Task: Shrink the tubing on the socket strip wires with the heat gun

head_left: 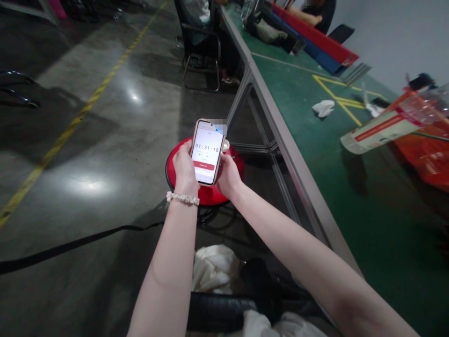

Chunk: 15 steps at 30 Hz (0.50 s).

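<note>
Phone (202, 157) lit up, screen toward the person, and it's in both hands, with the red stool (219, 197) behind and below! The left hand (184, 164) grasps its left edge, a pale band (183, 199) around that wrist; the right hand (229, 175) grasps the lower right side. The digits read 01:31:18, and beneath them sits a red button (204, 165). A small white thing (226, 145) pokes out by the phone's right edge, perhaps a charm, though it's too small to be sure. Over to the right runs the green table (308, 140), carrying a plastic bottle (382, 131) and crumpled tissue (323, 108); farther back, a black chair (201, 47) stands alongside.
</note>
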Each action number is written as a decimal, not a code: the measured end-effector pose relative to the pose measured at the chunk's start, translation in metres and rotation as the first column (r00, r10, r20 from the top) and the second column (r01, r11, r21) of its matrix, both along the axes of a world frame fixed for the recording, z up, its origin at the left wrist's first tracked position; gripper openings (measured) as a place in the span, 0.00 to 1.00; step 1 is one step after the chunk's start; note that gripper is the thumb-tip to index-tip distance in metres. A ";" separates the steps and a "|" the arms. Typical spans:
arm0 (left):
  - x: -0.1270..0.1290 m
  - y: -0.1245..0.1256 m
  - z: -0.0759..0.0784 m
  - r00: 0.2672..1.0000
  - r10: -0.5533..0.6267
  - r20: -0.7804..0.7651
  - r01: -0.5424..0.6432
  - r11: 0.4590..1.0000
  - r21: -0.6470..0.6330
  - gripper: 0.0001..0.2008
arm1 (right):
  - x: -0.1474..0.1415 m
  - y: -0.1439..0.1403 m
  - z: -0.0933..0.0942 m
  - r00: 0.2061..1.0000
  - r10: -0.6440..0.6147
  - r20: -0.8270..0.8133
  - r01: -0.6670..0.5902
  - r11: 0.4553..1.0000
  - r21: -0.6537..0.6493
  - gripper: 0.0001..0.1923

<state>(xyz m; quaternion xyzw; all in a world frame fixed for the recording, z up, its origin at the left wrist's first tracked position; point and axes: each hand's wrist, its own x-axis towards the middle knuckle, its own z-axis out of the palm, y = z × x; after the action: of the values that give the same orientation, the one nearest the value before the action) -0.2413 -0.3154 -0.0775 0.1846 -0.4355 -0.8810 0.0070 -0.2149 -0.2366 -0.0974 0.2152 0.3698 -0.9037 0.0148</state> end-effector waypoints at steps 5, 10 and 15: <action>0.000 0.000 -0.002 0.998 -0.035 -0.044 0.033 0.999 -0.031 0.16 | 0.000 -0.002 -0.001 1.000 0.014 0.002 -0.014 1.000 -0.010 0.15; -0.003 0.004 -0.007 0.990 -0.100 -0.096 0.090 0.991 -0.099 0.19 | 0.001 0.000 0.003 1.000 0.007 0.009 -0.006 1.000 -0.024 0.15; -0.007 0.003 -0.021 0.975 -0.202 -0.090 0.182 0.964 -0.195 0.22 | 0.006 0.002 0.001 0.996 0.017 0.088 -0.014 0.999 -0.035 0.16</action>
<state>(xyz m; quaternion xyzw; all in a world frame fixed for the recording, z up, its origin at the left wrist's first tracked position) -0.2484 -0.3122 -0.0980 0.0915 -0.5307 -0.8418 -0.0374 -0.2086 -0.2347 -0.0965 0.2517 0.3548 -0.8994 0.0416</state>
